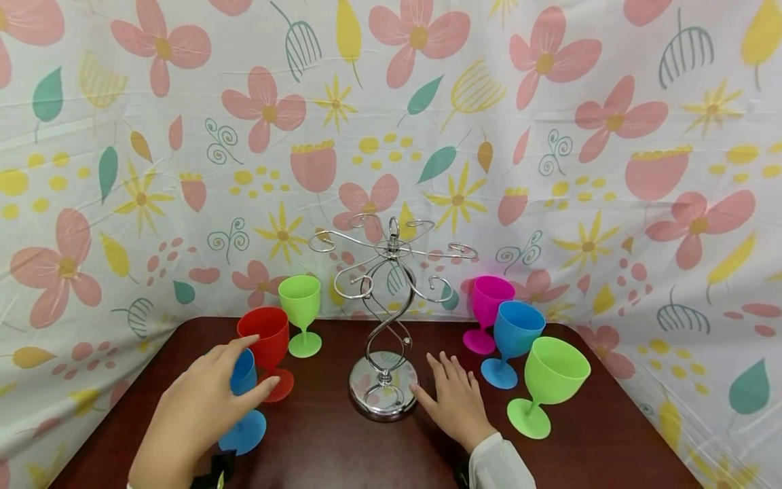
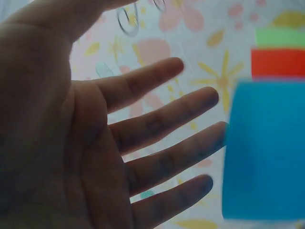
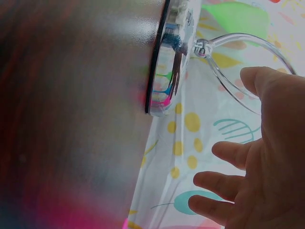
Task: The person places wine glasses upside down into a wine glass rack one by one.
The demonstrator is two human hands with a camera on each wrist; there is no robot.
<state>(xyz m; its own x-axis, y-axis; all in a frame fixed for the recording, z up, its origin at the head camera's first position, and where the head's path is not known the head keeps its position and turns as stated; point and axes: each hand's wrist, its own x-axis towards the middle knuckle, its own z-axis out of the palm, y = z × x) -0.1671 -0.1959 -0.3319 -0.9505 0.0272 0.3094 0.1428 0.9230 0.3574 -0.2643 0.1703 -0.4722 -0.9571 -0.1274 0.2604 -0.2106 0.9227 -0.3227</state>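
Note:
My left hand (image 1: 195,404), fingers spread, is beside a blue goblet (image 1: 244,431) on the left and partly covers it. In the left wrist view the blue goblet (image 2: 267,152) is beyond the straight fingertips, with the palm bare. A red goblet (image 1: 269,333) and a green goblet (image 1: 301,305) stand behind it. My right hand (image 1: 455,402) stretches its fingers next to the round base (image 1: 383,402) of a chrome stand with curled wire arms. Its thumb is close to the base; whether they touch, I cannot tell. The right wrist view shows this hand (image 3: 267,157) holding nothing.
On the right, a magenta goblet (image 1: 491,299), a blue goblet (image 1: 518,329) and a green goblet (image 1: 556,370) form a slanting row. All stand upright on a dark brown table (image 1: 330,441). A flower-printed cloth (image 1: 391,115) hangs close behind the table.

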